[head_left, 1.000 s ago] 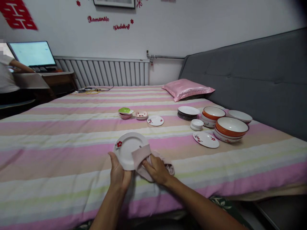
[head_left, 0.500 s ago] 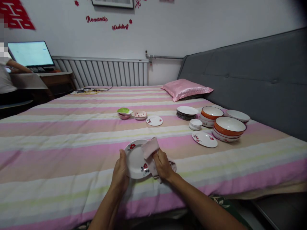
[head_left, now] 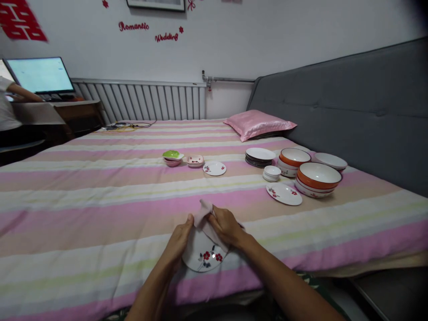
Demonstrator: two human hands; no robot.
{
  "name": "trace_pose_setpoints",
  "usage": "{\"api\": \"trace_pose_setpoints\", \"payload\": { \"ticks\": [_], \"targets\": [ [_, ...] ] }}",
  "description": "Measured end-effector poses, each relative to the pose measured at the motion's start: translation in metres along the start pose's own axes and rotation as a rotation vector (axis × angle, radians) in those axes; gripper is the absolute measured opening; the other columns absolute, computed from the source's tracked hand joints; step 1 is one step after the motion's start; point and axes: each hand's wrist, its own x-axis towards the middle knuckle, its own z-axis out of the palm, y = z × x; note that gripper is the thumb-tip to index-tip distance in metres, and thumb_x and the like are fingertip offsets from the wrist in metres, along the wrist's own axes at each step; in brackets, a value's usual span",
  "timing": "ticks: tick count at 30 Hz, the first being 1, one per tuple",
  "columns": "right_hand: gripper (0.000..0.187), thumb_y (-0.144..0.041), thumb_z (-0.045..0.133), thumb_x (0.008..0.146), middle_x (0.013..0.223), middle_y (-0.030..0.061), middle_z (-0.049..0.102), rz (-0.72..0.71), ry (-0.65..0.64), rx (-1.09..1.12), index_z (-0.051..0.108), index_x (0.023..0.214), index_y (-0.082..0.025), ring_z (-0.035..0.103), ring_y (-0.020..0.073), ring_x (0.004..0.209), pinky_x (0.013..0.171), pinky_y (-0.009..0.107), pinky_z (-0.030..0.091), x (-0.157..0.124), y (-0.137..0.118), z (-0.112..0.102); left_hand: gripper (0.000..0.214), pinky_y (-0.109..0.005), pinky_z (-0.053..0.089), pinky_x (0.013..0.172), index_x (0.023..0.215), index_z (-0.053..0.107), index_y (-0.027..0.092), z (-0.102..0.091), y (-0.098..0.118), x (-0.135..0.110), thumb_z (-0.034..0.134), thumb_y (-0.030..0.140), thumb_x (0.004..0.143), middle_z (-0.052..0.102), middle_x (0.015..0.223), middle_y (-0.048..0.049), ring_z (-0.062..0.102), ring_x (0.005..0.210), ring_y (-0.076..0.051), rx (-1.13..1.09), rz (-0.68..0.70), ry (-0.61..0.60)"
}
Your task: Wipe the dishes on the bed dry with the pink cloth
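Observation:
My left hand [head_left: 179, 242] grips the left rim of a white plate with red flowers [head_left: 204, 256], held low over the near edge of the striped bed [head_left: 100, 196]. My right hand [head_left: 226, 226] is closed on a pale pink cloth [head_left: 204, 214] and presses it against the plate's upper part. The cloth's corner sticks up between both hands. The plate's flowered lower rim faces me.
Farther right on the bed lie a flowered plate [head_left: 284, 194], stacked orange bowls [head_left: 318, 177], a plate stack [head_left: 260, 157] and small saucers [head_left: 271, 173]. Mid-bed sit a green dish [head_left: 173, 156], pink dish [head_left: 195, 160] and small plate [head_left: 214, 168]. Another person's arm [head_left: 20, 91] is at a desk, far left.
The plate has turned in my hands and come lower and nearer to me; its flowers moved from the top to the bottom rim. The cloth moved with my right hand across it.

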Motion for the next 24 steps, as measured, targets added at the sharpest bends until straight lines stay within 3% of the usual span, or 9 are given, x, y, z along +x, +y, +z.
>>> {"api": "trace_pose_setpoints", "payload": {
  "ticks": [7, 14, 18, 24],
  "targets": [
    [0.031, -0.036, 0.033, 0.094, 0.079, 0.0043, 0.066, 0.093, 0.135, 0.232, 0.057, 0.097, -0.018, 0.059, 0.0177, 0.068, 0.060, 0.025, 0.040, 0.000, -0.002, 0.008, 0.048, -0.029, 0.050, 0.053, 0.092, 0.069, 0.009, -0.003, -0.002, 0.007, 0.059, 0.052, 0.075, 0.072, 0.071, -0.0135, 0.068, 0.068, -0.026, -0.144, -0.024, 0.136],
    [0.028, -0.036, 0.034, 0.093, 0.079, 0.0054, 0.064, 0.201, 0.320, 0.324, 0.055, 0.090, -0.018, 0.058, 0.0190, 0.075, 0.068, 0.028, 0.041, -0.002, -0.002, 0.029, 0.047, -0.035, 0.055, 0.073, 0.103, 0.064, 0.010, 0.000, -0.005, 0.018, 0.050, 0.050, 0.083, 0.073, 0.085, -0.0143, 0.070, 0.076, -0.023, -0.412, 0.089, 0.341],
    [0.029, -0.036, 0.032, 0.092, 0.082, 0.0067, 0.064, 0.281, 0.340, 0.326, 0.055, 0.091, -0.018, 0.059, 0.0198, 0.077, 0.071, 0.029, 0.042, -0.005, -0.009, 0.040, 0.045, -0.032, 0.054, 0.079, 0.107, 0.063, 0.012, 0.007, -0.004, 0.021, 0.042, 0.047, 0.088, 0.072, 0.093, -0.0111, 0.069, 0.081, -0.019, -0.595, 0.178, 0.461],
    [0.025, -0.036, 0.043, 0.086, 0.095, 0.0112, 0.064, 0.331, 0.340, 0.348, 0.051, 0.101, -0.018, 0.059, 0.0235, 0.092, 0.079, 0.033, 0.042, -0.010, -0.017, 0.047, 0.052, -0.029, 0.055, 0.079, 0.117, 0.058, 0.013, 0.019, 0.000, 0.014, 0.030, 0.048, 0.091, 0.072, 0.097, -0.0112, 0.067, 0.091, -0.018, -0.776, 0.200, 0.362]
  ]
}}
